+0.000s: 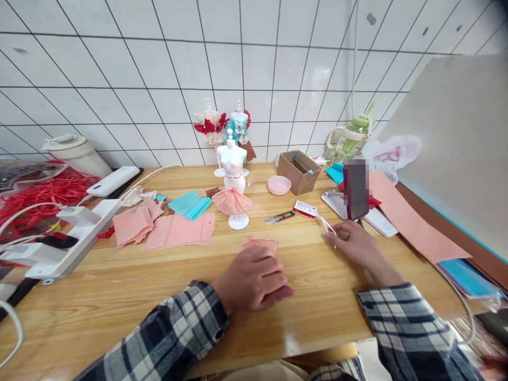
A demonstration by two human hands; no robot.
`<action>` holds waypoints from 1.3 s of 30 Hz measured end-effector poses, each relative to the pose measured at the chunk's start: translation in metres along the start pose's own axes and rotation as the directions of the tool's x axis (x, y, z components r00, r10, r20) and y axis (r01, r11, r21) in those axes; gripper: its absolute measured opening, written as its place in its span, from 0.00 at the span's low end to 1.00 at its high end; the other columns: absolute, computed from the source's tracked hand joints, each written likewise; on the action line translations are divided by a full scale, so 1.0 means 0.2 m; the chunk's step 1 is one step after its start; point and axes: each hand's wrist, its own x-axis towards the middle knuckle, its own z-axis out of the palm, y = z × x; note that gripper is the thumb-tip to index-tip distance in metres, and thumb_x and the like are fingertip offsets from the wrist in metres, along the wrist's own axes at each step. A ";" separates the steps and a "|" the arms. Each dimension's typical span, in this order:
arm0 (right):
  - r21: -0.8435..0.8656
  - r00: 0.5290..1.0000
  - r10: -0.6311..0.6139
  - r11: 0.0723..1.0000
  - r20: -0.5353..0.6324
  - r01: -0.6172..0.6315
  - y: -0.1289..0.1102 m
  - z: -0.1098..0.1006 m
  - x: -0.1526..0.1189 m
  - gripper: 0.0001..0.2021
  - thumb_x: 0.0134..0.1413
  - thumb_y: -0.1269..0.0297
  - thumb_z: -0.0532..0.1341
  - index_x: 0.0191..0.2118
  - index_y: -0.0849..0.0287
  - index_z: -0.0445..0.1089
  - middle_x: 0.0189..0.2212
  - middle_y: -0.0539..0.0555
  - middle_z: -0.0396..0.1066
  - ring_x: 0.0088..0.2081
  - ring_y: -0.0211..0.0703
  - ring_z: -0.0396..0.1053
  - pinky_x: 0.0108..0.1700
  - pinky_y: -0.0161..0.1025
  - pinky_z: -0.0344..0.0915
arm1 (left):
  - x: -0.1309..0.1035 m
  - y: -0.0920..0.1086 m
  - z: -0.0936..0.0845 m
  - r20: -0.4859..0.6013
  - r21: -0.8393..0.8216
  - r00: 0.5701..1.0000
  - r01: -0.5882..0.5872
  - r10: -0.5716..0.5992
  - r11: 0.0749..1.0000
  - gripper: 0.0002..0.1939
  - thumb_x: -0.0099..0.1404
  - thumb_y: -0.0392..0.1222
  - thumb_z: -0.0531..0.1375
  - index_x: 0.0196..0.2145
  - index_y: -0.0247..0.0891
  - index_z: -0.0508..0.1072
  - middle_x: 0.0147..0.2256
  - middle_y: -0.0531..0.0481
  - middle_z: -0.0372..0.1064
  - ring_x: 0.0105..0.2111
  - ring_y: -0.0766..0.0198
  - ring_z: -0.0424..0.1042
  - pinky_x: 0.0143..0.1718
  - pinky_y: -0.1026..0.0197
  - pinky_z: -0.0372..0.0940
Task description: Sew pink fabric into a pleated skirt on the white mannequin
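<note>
Fingers of the left hand are curling over pink fabric. Right hand is touching white cord; neither grip is showing clearly.

A white tile wall with dark joints backs a wooden table

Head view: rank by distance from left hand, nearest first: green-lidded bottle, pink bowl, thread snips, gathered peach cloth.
From the left hand:
1. Gathered peach cloth, partly hidden by the hand.
2. Thread snips, beyond, slightly right.
3. Pink bowl, farther back, beside the brown box.
4. Green-lidded bottle, far back right.
</note>
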 end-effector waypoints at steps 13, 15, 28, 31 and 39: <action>-0.053 0.958 -0.036 0.998 -0.283 0.022 -0.06 -0.06 -0.10 0.14 0.52 0.52 0.59 0.38 0.53 0.75 0.35 0.54 0.76 0.39 0.52 0.70 0.36 0.43 0.60 | 0.40 0.03 0.46 -0.065 -0.239 0.879 0.445 -0.472 0.863 0.15 0.72 0.45 0.50 0.47 0.37 0.72 0.41 0.43 0.73 0.42 0.57 0.68 0.46 0.52 0.62; -0.047 0.939 -0.114 0.993 -0.326 0.104 -0.05 -0.04 -0.11 0.13 0.54 0.54 0.59 0.39 0.53 0.75 0.34 0.53 0.76 0.37 0.50 0.70 0.37 0.42 0.61 | 0.44 0.03 0.50 -0.102 -0.222 0.855 0.478 -0.508 0.850 0.18 0.71 0.42 0.50 0.55 0.36 0.67 0.48 0.42 0.70 0.49 0.56 0.65 0.51 0.51 0.60; -0.005 0.821 -0.519 0.846 -0.238 0.534 -0.15 0.00 -0.14 0.05 0.59 0.64 0.58 0.38 0.57 0.69 0.33 0.54 0.72 0.35 0.44 0.68 0.39 0.40 0.63 | 0.41 -0.09 0.47 0.000 -0.105 0.875 0.481 -0.484 0.870 0.06 0.65 0.43 0.60 0.37 0.43 0.76 0.39 0.48 0.73 0.44 0.55 0.66 0.47 0.51 0.59; 0.250 0.938 -0.227 0.923 -0.261 0.294 -0.15 0.01 -0.14 0.15 0.55 0.62 0.59 0.48 0.59 0.65 0.35 0.53 0.73 0.31 0.41 0.68 0.33 0.37 0.64 | 0.39 -0.12 0.49 -0.052 -0.305 0.786 0.575 -0.616 0.760 0.03 0.61 0.40 0.64 0.32 0.40 0.75 0.34 0.49 0.74 0.39 0.57 0.69 0.44 0.54 0.62; 0.606 0.973 0.043 0.776 0.226 -0.175 -0.26 0.10 -0.11 0.23 0.54 0.46 0.56 0.40 0.61 0.74 0.21 0.50 0.68 0.16 0.35 0.59 0.18 0.34 0.57 | 0.37 -0.13 0.46 0.094 -0.797 0.580 0.531 -0.809 0.287 0.06 0.58 0.42 0.63 0.31 0.37 0.74 0.33 0.48 0.76 0.34 0.60 0.74 0.39 0.59 0.66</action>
